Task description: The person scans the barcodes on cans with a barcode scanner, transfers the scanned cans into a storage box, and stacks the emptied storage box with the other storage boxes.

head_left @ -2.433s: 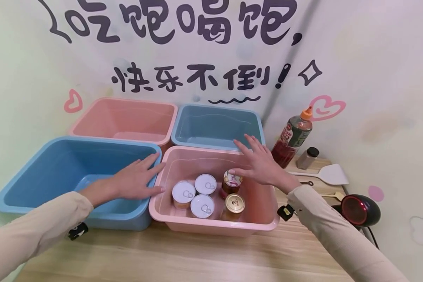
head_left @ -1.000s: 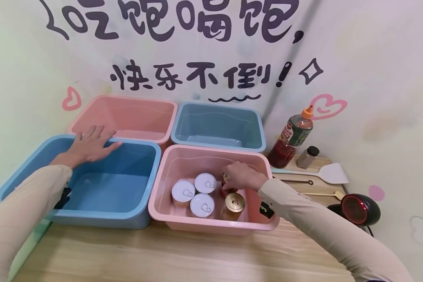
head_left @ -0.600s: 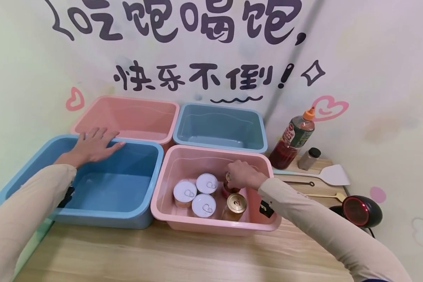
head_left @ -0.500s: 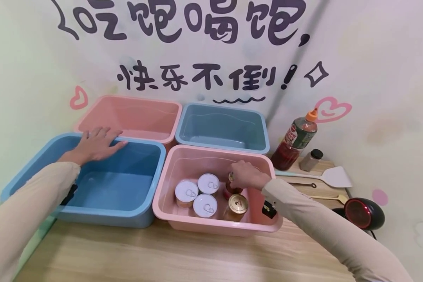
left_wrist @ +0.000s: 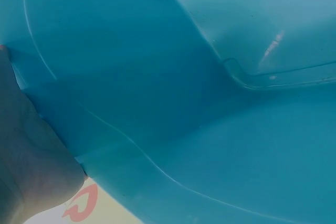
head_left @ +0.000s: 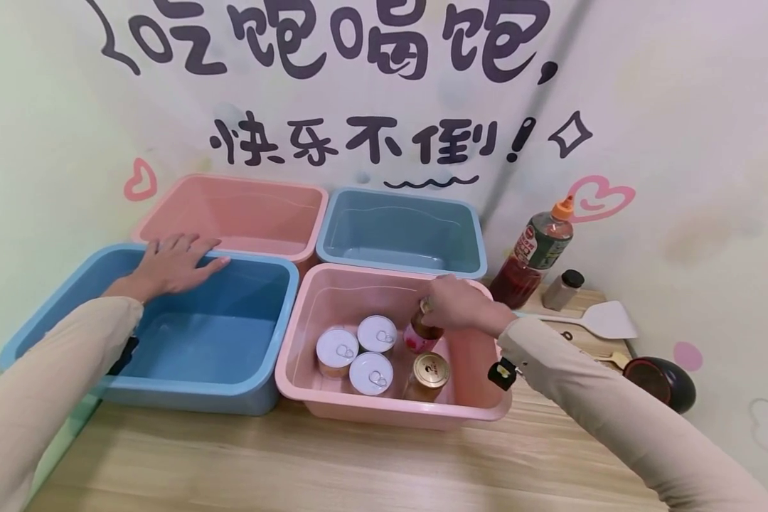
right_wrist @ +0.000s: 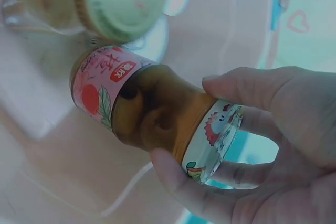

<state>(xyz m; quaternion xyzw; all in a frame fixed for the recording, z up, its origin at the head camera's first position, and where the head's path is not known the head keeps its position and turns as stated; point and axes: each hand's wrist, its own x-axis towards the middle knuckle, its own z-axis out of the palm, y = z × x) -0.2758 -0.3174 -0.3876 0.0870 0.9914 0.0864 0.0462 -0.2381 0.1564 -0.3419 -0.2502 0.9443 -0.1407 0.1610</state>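
My right hand grips a glass jar with a pink label by its neck and printed lid, tilted above the floor of the front pink bin. In the right wrist view, thumb and fingers curl round the lid end of this jar, which has brown contents. Just in front of it stands a gold-lidded jar. To their left are three white-topped pull-ring cans. My left hand rests with spread fingers at the far rim of the front blue bin.
Behind are another pink bin and a smaller blue bin. On the right stand a red sauce bottle, a black-capped shaker, a white spatula and a black rounded object. Walls close in the back and sides.
My right hand came down into the pink bin, took hold of the pink-labelled jar and raised and tilted it. My left hand moved left to the blue bin's far rim.
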